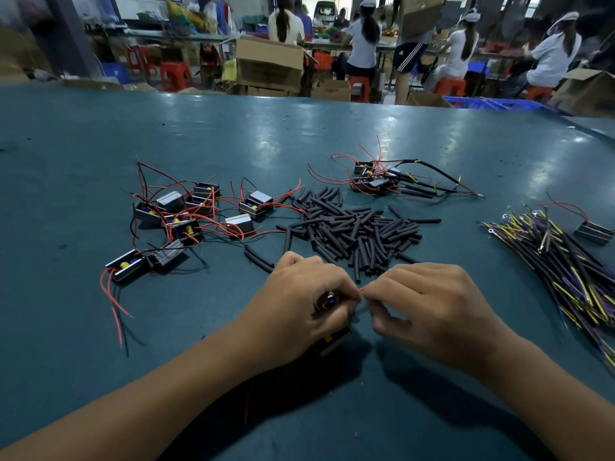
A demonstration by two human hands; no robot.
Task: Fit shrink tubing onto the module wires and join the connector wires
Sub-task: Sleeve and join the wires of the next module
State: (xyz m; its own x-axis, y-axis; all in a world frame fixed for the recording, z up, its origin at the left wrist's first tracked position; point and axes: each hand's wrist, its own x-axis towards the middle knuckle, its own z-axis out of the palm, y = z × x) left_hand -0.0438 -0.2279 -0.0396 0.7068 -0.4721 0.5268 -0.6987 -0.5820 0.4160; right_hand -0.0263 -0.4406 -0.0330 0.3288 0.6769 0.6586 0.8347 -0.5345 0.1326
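Left hand (299, 304) curled round one module (329, 341), grip closed on it near the table's (100, 361) near edge; right hand (429, 304) pinching that module's red wire (362, 288) at the fingertips, the two grips almost touching. No tubing visible on the wire yet. Best done, probably, by holding the wire end straight and taut, then sliding a sleeve fully over. Beyond the hands, a heap of black shrink tubing (359, 227), too many to count. Toward the left edge, about ten loose modules (186, 221). Farther back, a finished cluster (376, 181) of perhaps three. By the right edge, one connector wire bundle (565, 271) and one stray module (594, 231).
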